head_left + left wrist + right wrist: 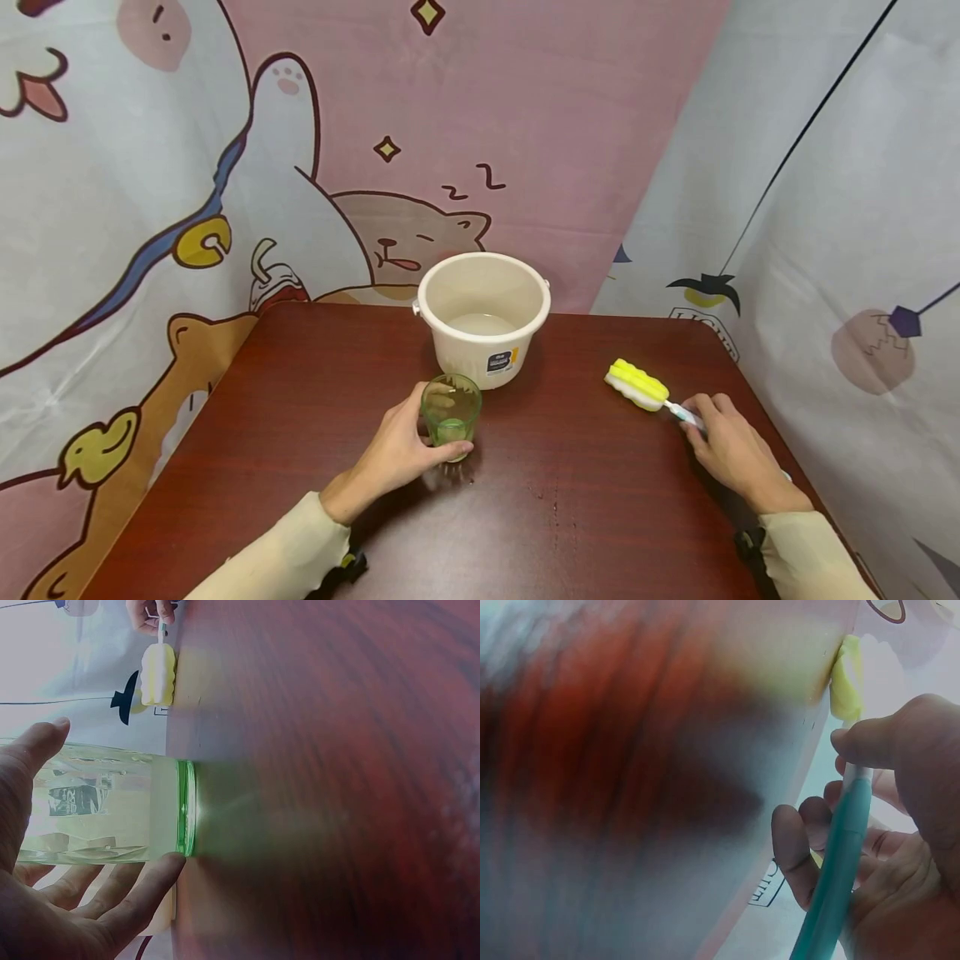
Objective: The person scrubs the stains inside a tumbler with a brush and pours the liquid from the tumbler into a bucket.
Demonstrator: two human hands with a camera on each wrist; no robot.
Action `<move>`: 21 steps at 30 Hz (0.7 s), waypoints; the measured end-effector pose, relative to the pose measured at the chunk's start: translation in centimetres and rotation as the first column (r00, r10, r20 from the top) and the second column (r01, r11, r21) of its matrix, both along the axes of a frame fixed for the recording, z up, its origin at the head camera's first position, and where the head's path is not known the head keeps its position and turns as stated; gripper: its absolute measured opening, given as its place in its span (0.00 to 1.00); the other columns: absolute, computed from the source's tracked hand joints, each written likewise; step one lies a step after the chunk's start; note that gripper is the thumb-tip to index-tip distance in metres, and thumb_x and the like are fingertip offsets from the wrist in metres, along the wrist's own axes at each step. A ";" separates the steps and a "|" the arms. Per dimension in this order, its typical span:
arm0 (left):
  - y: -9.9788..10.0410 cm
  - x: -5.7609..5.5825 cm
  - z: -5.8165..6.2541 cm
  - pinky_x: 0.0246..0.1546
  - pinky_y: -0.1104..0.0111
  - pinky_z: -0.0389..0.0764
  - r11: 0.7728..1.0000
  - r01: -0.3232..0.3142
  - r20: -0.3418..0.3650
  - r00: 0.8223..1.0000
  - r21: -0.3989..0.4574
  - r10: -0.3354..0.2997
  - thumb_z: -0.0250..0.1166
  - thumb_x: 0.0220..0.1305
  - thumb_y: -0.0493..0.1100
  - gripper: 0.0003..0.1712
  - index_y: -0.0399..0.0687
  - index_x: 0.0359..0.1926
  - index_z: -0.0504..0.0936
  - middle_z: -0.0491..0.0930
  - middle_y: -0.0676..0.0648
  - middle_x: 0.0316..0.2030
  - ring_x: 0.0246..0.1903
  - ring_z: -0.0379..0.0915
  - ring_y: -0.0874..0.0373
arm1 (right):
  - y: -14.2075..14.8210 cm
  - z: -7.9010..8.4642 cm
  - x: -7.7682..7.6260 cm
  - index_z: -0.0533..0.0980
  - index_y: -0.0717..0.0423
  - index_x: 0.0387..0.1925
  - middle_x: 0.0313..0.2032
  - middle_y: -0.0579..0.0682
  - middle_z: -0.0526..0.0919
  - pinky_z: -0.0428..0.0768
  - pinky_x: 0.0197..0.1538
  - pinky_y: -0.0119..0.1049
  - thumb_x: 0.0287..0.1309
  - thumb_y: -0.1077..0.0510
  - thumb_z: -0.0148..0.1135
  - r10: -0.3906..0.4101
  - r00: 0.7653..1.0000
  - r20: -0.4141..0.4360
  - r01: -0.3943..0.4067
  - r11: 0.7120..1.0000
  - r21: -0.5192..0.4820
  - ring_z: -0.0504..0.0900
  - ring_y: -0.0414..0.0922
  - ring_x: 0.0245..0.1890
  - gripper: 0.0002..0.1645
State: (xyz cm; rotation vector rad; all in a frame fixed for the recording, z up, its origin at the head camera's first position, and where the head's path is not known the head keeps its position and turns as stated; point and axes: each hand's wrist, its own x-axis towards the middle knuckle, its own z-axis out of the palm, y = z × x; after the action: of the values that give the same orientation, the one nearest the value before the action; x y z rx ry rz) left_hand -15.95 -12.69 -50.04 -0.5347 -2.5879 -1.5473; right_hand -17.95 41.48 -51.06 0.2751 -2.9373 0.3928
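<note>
Glass in the left hand, sponge brush in the right

A cream bucket (459,357) stands upright near the far edge of the dark red table (637,533), a cartoon-printed curtain (570,125) behind it. The green glass (451,410) is upright just in front of the bucket, overlapping its lower left side from the head camera. The left hand (396,443) holds the glass, thumb on one side and fingers round the other. Well apart on the right, the right hand (731,454) grips the sponge brush (637,385), its yellow and white end pointing away and to the left.

The right wrist view shows the brush's turquoise handle (847,840), mostly covered by the hand from above, and the thumb pressed near its pale neck. In the left wrist view, a dark label (73,799) shows through the glass.

The handle runs out of the right wrist picture at the bottom, and the glass's upper end is cut off in the left one. Whether the glass's base touches the table is hard to say.
</note>
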 end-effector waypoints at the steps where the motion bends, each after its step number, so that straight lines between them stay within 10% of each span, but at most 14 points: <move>1: 0.0 0.0 -0.1 0.47 0.69 0.95 1.000 0.000 -0.002 1.000 0.000 0.000 0.95 0.57 0.54 0.50 0.57 0.75 0.77 0.90 0.46 0.64 0.50 0.96 0.53 | 0.0 0.0 0.0 0.79 0.57 0.58 0.47 0.62 0.79 0.78 0.35 0.47 0.76 0.61 0.74 0.003 1.000 -0.006 -0.003 1.000 -0.002 0.78 0.51 0.35 0.16; 21: -0.1 0.0 0.1 0.52 0.66 0.94 0.999 -0.006 -0.019 1.000 -0.034 0.006 0.95 0.56 0.55 0.50 0.56 0.75 0.78 0.91 0.48 0.64 0.54 0.95 0.52 | -0.5 0.3 0.2 0.79 0.56 0.59 0.47 0.62 0.78 0.79 0.36 0.46 0.73 0.63 0.78 0.016 0.997 -0.072 -0.016 1.000 -0.009 0.77 0.51 0.35 0.19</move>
State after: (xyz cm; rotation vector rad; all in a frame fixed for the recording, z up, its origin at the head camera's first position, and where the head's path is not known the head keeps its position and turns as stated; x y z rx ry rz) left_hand -15.99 -12.75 -49.98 -0.5416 -2.6032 -1.4917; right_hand -17.74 41.01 -50.78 0.3052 -2.8633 0.3913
